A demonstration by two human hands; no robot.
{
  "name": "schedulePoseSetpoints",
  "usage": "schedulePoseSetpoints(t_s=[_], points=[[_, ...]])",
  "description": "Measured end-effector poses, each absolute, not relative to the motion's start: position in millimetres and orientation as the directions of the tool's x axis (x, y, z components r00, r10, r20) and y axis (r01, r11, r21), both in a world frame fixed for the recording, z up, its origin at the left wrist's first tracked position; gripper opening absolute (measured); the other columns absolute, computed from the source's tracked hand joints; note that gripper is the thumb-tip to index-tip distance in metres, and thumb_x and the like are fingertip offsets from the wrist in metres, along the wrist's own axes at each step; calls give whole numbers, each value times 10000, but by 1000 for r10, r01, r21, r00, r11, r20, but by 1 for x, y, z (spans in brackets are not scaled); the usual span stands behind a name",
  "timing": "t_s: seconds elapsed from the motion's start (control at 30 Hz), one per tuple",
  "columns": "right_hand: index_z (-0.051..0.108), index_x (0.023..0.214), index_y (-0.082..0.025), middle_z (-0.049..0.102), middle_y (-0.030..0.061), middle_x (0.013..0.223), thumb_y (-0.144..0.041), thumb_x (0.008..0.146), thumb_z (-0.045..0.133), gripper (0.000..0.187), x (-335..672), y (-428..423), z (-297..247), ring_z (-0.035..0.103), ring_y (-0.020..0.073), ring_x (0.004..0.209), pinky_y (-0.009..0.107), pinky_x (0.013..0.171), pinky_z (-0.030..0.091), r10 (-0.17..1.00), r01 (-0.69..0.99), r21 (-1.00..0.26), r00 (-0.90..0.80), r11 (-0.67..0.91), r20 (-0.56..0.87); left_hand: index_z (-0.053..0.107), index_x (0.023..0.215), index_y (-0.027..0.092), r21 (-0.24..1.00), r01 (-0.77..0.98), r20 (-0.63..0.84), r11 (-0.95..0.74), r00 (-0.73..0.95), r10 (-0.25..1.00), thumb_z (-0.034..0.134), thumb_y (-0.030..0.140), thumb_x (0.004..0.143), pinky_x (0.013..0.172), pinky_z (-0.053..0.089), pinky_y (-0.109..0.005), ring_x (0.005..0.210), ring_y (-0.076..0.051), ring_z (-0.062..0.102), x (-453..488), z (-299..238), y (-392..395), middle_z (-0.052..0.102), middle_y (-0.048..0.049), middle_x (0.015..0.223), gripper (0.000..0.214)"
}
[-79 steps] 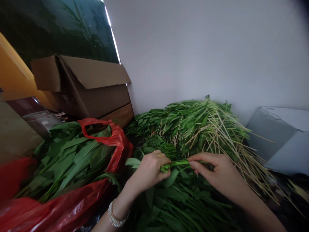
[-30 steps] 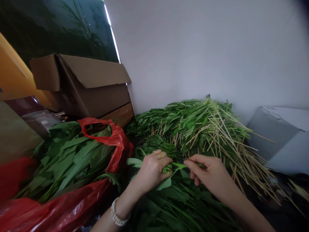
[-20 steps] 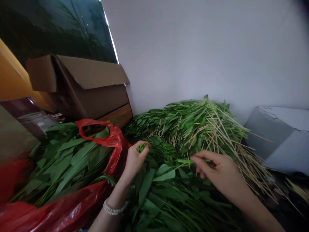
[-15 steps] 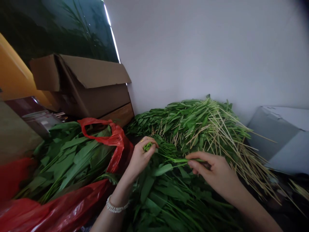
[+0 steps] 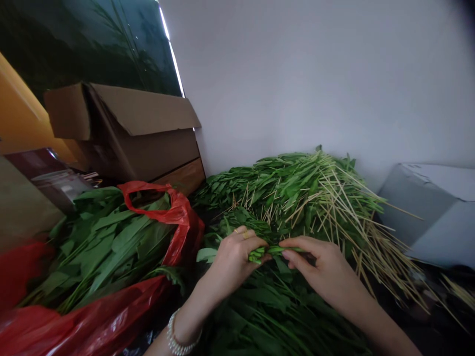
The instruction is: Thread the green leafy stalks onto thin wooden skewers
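My left hand [image 5: 237, 251] is closed around a bunch of green leafy stems [image 5: 257, 255], whose cut ends poke out by the thumb. Close on its right, my right hand [image 5: 315, 256] pinches a few green stems [image 5: 275, 250] between thumb and fingertips. The tips of the two hands nearly meet, with these stems bridging the gap. Below them spreads a heap of loose leafy greens [image 5: 274, 301]. Behind the hands lies a large pile of leafy bundles [image 5: 274, 173] with pale thin sticks [image 5: 341, 198] among them. My left wrist wears a beaded bracelet [image 5: 178, 336].
A red plastic bag [image 5: 185, 217] full of broad-leaved greens [image 5: 111, 247] stands at left. Behind it sits a brown cardboard box [image 5: 156, 148] with raised flaps. At right is a white box [image 5: 430, 212]. A pale wall [image 5: 297, 74] rises at the back.
My left hand has moved right and slightly down with its bunch, closing the gap to my right hand. The right hand has shifted slightly left, still pinching stems.
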State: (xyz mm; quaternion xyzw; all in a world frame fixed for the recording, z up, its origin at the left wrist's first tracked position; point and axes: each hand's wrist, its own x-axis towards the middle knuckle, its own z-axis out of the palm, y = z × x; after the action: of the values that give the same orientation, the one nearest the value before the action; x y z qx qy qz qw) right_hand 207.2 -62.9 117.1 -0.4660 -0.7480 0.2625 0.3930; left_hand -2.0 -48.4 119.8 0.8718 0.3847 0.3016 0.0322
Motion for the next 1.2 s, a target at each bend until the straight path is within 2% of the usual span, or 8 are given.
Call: schedulePoseSetpoints(t_s=[0.23, 0.4, 0.57, 0.8, 0.93, 1.1, 1.2], points=[[720, 940, -221, 695, -5, 716, -288, 886, 528, 210, 205, -63, 115, 645, 128, 594, 246, 607, 498, 896, 438, -791, -321, 428, 307, 612, 917, 180, 225, 671, 446, -706, 574, 687, 591, 249, 887, 746, 433, -301, 838, -194, 526, 0, 118, -47, 596, -44, 865, 79], [711, 998, -201, 719, 26, 801, -304, 901, 507, 248, 212, -63, 123, 663, 150, 660, 259, 613, 500, 894, 532, -723, -330, 441, 303, 596, 948, 193, 219, 672, 418, -707, 590, 691, 535, 256, 916, 789, 449, -305, 886, -192, 532, -3, 120, -45, 570, -48, 914, 93], [722, 936, -212, 724, 22, 804, -234, 883, 512, 218, 216, -64, 125, 666, 155, 687, 262, 635, 506, 869, 583, -645, -366, 493, 333, 577, 971, 199, 231, 675, 382, -701, 600, 703, 528, 266, 920, 788, 457, -297, 912, -186, 549, -3, 120, -47, 556, -63, 1020, 98], [715, 949, -212, 732, 21, 881, -189, 882, 530, 198, 215, -63, 121, 672, 154, 750, 268, 726, 514, 845, 596, -600, -394, 534, 361, 580, 1024, 176, 140, 666, 344, -732, 661, 667, 500, 246, 933, 756, 439, -305, 858, -201, 542, 0, 115, -46, 611, -58, 918, 139], [713, 948, -209, 732, 26, 884, -184, 889, 532, 192, 214, -63, 119, 674, 159, 769, 273, 752, 511, 838, 605, -580, -410, 545, 359, 604, 980, 170, 120, 646, 351, -753, 682, 641, 525, 178, 887, 733, 429, -296, 810, -195, 526, -1, 114, -46, 615, -49, 862, 122], [708, 963, -206, 737, 36, 899, -186, 909, 515, 202, 210, -65, 117, 679, 170, 802, 283, 747, 503, 813, 612, -535, -444, 582, 376, 630, 853, 173, 186, 662, 419, -726, 615, 668, 525, 118, 806, 738, 417, -304, 730, -176, 523, 3, 112, -45, 614, -32, 773, 128], [706, 959, -206, 732, 40, 887, -173, 919, 487, 225, 213, -68, 119, 678, 167, 797, 273, 723, 500, 800, 607, -521, -466, 600, 378, 626, 784, 174, 376, 645, 470, -665, 486, 737, 505, 111, 782, 728, 421, -283, 716, -158, 537, -3, 108, -38, 608, -15, 737, 137]])
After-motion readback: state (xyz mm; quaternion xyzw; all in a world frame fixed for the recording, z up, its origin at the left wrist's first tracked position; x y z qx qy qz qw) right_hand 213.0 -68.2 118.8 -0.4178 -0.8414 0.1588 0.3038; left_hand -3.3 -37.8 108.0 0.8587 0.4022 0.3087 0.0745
